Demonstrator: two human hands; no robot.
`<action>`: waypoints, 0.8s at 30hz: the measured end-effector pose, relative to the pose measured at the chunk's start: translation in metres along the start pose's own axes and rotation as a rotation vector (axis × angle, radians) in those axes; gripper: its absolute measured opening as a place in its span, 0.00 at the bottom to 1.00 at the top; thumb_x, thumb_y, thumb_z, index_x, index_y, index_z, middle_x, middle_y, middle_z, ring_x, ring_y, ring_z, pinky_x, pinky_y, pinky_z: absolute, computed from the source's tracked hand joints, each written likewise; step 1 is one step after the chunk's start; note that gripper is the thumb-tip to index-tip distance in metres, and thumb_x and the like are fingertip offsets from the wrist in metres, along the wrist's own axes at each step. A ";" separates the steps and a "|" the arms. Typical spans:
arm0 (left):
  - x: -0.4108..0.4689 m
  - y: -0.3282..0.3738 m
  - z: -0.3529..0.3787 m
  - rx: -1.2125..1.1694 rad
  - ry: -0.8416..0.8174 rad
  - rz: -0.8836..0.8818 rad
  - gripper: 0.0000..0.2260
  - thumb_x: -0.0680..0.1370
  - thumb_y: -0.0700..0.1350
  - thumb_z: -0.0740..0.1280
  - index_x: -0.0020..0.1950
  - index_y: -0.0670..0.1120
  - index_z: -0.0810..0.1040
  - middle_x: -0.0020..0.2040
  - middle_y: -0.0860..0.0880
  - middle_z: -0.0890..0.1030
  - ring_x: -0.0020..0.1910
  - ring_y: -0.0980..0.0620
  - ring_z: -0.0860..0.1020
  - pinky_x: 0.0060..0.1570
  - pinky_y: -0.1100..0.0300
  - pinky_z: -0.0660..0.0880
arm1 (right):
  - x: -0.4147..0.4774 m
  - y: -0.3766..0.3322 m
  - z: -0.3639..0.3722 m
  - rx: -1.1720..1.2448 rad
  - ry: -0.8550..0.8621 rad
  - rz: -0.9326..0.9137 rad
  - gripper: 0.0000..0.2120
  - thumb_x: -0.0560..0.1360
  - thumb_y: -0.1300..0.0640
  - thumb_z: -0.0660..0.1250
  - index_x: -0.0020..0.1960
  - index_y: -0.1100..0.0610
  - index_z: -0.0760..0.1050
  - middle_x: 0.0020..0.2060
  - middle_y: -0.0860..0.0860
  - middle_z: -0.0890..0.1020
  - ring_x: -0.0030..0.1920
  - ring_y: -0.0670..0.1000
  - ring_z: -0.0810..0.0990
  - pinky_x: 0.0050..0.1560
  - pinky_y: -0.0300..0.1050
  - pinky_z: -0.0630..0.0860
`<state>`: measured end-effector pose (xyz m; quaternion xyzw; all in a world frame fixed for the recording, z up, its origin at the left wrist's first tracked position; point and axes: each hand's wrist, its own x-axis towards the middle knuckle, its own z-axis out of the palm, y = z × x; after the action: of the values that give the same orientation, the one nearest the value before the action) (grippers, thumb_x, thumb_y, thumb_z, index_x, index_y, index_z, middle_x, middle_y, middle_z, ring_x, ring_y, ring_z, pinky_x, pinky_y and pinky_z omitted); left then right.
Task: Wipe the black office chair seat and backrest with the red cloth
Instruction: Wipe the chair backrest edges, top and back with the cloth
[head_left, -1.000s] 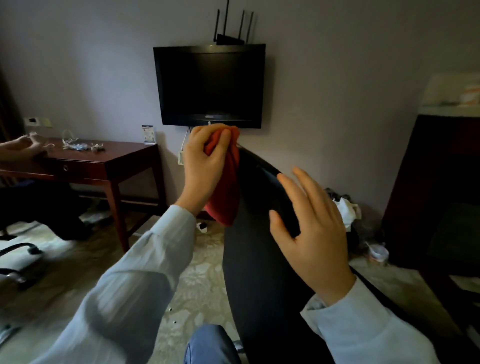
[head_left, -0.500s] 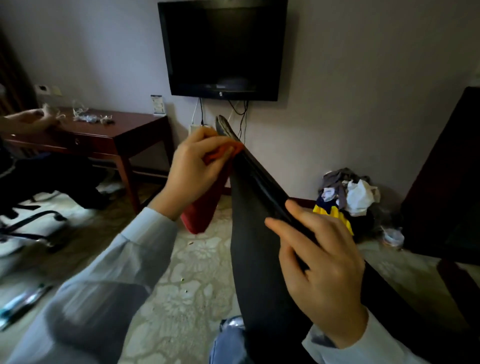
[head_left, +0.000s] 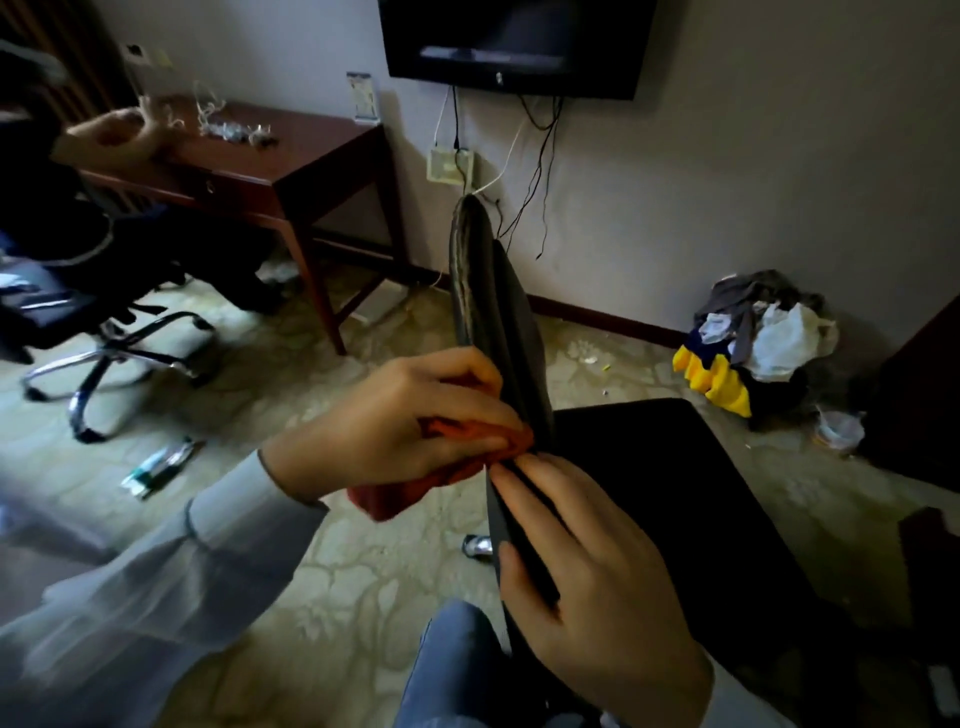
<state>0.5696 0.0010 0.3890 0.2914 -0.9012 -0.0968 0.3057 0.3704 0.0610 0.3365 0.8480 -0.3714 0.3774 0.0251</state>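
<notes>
- The backrest (head_left: 493, 306) is a thin black slab seen edge-on. It has a smooth, slightly glossy rounded rim and a matte face, and it stands upright between the two hands.
- The seat (head_left: 675, 493) is a flat, dark, matte pad with rounded corners, lying to the right of the backrest.
- The one red cloth (head_left: 470, 439) is soft and crumpled. It is pressed to the left side of the backrest's lower half, with a loose fold hanging below.
- The left hand (head_left: 410, 421) has its fingers curled tight round the cloth and holds it against the backrest.
- The right hand (head_left: 592, 587) pinches the backrest just below the cloth, with the thumb on the near side and the fingers laid across the far face.
- The carpet (head_left: 353, 597) is pale with a raised leafy pattern and scattered litter. The wall (head_left: 727, 156) is plain and light.
- One dark reddish wooden desk (head_left: 296, 156) stands against the wall at the left, where another person's hand (head_left: 117, 132) rests on it.
- One flat black television (head_left: 514, 47) hangs on the wall, with thin cables (head_left: 540, 171) trailing beneath it.
- A second chair (head_left: 119, 358) with a shiny metal star base stands at the left, so there are two chairs in all.
- One heap of clothes and bags (head_left: 753, 338) lies by the wall at the right.
</notes>
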 end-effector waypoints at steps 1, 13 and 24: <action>0.002 -0.001 -0.003 0.027 -0.019 -0.038 0.10 0.77 0.46 0.66 0.54 0.43 0.83 0.49 0.46 0.76 0.44 0.54 0.77 0.42 0.60 0.77 | 0.002 -0.001 -0.003 0.009 -0.017 0.005 0.21 0.72 0.54 0.61 0.64 0.57 0.74 0.60 0.53 0.76 0.60 0.53 0.75 0.59 0.44 0.71; 0.016 -0.015 -0.025 0.135 0.260 -0.402 0.10 0.76 0.46 0.67 0.53 0.44 0.82 0.49 0.52 0.73 0.45 0.56 0.75 0.47 0.65 0.73 | 0.012 -0.011 -0.010 0.060 -0.037 0.082 0.17 0.73 0.57 0.61 0.59 0.60 0.79 0.53 0.55 0.81 0.55 0.55 0.79 0.55 0.43 0.75; 0.006 -0.018 -0.013 0.110 0.071 -0.343 0.12 0.77 0.52 0.64 0.54 0.50 0.82 0.50 0.47 0.77 0.42 0.52 0.77 0.39 0.54 0.78 | 0.018 -0.005 -0.015 -0.001 -0.051 -0.011 0.14 0.69 0.58 0.62 0.54 0.56 0.74 0.47 0.55 0.81 0.52 0.53 0.76 0.50 0.42 0.76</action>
<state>0.5813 -0.0168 0.3959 0.4604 -0.8308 -0.0878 0.3000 0.3723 0.0586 0.3602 0.8592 -0.3676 0.3554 0.0182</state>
